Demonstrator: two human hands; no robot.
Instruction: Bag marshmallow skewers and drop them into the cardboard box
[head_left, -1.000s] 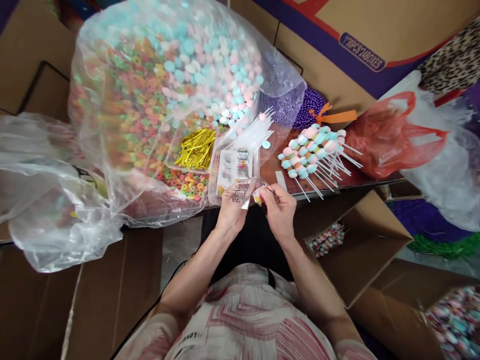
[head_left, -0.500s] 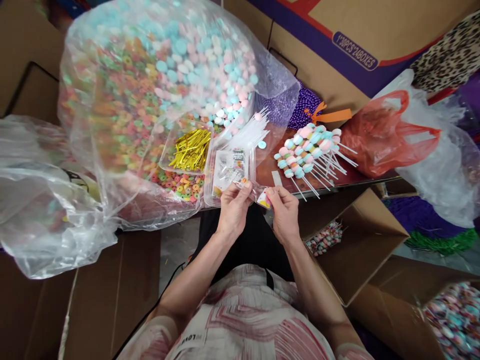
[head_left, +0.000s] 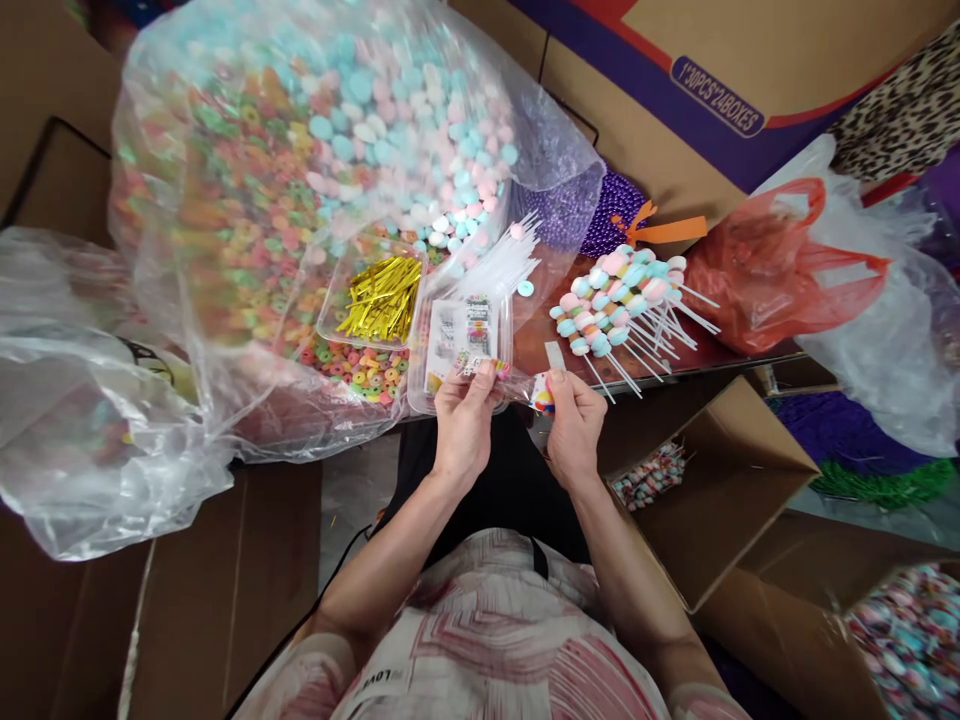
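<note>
Between my two hands a small clear printed plastic bag (head_left: pixel 517 384) is stretched sideways. My left hand (head_left: pixel 463 420) pinches its left end, and my right hand (head_left: pixel 576 420) pinches the right end, where a colourful printed patch shows. Just beyond my left hand a clear plastic tray (head_left: pixel 506 340) holds printed bags or cards and a bundle of white sticks (head_left: pixel 506 255). A second tray (head_left: pixel 324 325) with gold twist ties (head_left: pixel 381 300) stands to its left. Past my right hand lies a pile of candy skewers (head_left: pixel 619 300), pink, blue and white on white sticks.
A large clear bag of candies and coloured rings (head_left: pixel 300 190) covers the table's left. A red plastic bag (head_left: pixel 780 275) and purple beads (head_left: pixel 619 215) lie to the right and back. Open cardboard boxes (head_left: pixel 735 490) with wrapped candy stand below right.
My hands have drawn slightly apart, my right hand moving a little to the right. The plastic bag is pulled longer between them, and more of its print shows.
</note>
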